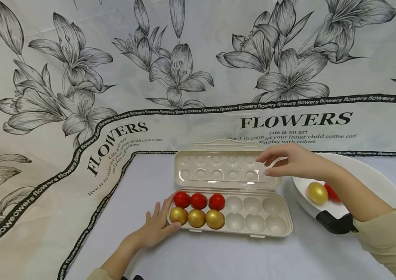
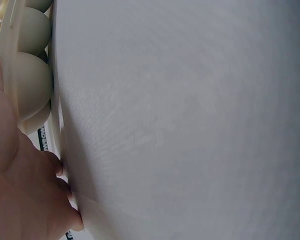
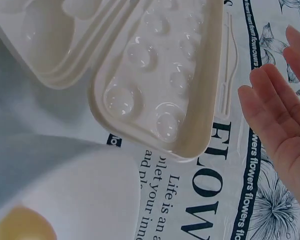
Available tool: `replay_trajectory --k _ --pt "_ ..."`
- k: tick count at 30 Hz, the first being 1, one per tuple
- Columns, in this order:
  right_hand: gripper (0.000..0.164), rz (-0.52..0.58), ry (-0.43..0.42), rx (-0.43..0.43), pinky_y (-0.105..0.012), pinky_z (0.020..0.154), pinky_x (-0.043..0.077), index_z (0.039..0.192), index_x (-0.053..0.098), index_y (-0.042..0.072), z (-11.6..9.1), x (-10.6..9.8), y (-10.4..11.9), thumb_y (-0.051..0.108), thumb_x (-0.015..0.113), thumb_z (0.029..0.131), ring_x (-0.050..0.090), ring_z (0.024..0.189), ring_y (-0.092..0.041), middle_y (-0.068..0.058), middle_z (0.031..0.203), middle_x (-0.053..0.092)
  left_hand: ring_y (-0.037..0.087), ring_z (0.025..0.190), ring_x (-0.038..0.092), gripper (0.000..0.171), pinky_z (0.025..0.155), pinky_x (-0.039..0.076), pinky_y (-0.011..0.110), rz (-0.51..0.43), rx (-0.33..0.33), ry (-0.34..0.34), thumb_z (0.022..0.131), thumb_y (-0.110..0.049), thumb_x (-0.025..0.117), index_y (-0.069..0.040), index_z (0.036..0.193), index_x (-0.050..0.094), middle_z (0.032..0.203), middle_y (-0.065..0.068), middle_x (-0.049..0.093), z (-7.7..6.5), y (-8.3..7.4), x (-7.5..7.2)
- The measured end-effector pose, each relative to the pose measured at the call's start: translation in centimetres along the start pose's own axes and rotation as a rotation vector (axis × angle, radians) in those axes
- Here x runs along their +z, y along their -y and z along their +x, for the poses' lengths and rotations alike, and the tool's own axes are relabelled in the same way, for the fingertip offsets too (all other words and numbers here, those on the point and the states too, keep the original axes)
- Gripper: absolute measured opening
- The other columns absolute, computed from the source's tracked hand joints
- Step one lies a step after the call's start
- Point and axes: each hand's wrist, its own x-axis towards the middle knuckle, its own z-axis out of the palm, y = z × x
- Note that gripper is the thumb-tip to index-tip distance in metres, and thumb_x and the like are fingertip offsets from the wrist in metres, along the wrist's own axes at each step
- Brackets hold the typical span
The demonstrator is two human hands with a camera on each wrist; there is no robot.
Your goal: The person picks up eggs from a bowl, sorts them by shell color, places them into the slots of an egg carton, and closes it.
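Observation:
A cream egg carton lies on the table with its lid folded back. Three red eggs fill the left part of its back row, and three gold eggs sit in front of them. At the carton's left end my left hand rests with fingers spread, its thumb along the front corner. In the left wrist view that hand lies against the carton's side. My right hand hovers over the lid's right part, fingers slightly bent, holding nothing. The right wrist view shows its fingers apart from the lid.
To the right stands a white bowl with a gold egg and a red egg, the latter partly behind my right forearm. Several cups in the carton's right half hold no eggs. A flower-printed cloth hangs behind.

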Motion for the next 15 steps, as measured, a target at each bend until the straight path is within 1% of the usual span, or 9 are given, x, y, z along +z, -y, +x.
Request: replay_trajectory --k 6,10,15 --pt "0.031 -0.045 -0.044 0.012 -0.023 0.079 0.051 0.112 0.063 0.005 -1.1 -1.1 -0.6 0.012 0.071 0.083 0.062 0.095 -0.016 -0.011 0.111 0.063 0.048 0.136 -0.009 0.084 0.097 -0.008 0.071 -0.005 0.001 -0.002 0.092 -0.051 0.049 -0.019 0.151 -0.001 0.154 0.019 0.008 0.0 0.2 0.2" --pt "0.030 -0.081 -0.082 0.019 -0.022 0.077 0.051 0.112 0.064 0.004 -2.0 -1.8 -1.1 0.011 0.071 0.083 0.062 0.092 -0.010 -0.008 0.110 0.064 0.046 0.136 -0.009 0.084 0.097 -0.009 0.070 -0.009 -0.004 0.008 0.092 -0.053 0.048 -0.020 0.151 -0.002 0.154 0.017 0.006 -0.1 0.4 0.4" --pt "0.032 -0.110 -0.109 0.085 -0.019 0.076 0.050 0.113 0.063 0.005 -3.1 -2.7 -1.6 0.014 0.071 0.083 0.063 0.089 -0.008 -0.001 0.107 0.065 0.046 0.136 -0.010 0.083 0.097 -0.009 0.070 -0.018 0.001 0.010 0.092 -0.052 0.048 -0.022 0.151 -0.002 0.154 0.017 0.006 -0.1 0.4 0.4"
